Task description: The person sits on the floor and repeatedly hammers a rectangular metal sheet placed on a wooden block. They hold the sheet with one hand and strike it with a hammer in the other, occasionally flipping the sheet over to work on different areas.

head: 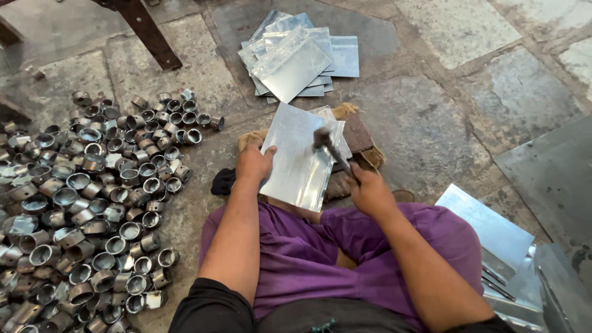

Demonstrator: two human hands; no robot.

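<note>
The person sits on the stone floor (431, 117) with legs crossed in purple trousers (320, 246). The left hand (254, 163) rests on the left edge of a shiny metal sheet (299, 157), with the thumb lying on top of it; the other fingers are behind the edge, so I cannot tell how they are bent. The sheet lies tilted over a brown block (357, 139), which sits on some cloth just in front of the knees.

The right hand (369, 190) is clenched around the handle of a hammer (330, 148). The head of the hammer is blurred and stands over the upper right part of the sheet; I cannot tell if it touches the metal.

Further ahead, well apart from the hands, a stack of similar flat sheets (299, 55) lies on the floor. At the person's left side there is a large heap of short metal rings (92, 203), many with the open end up. At the right side, near the knee, some more sheets (493, 231) are lying. In the upper left corner 1 rusty metal leg (148, 31) stands slanted.
</note>
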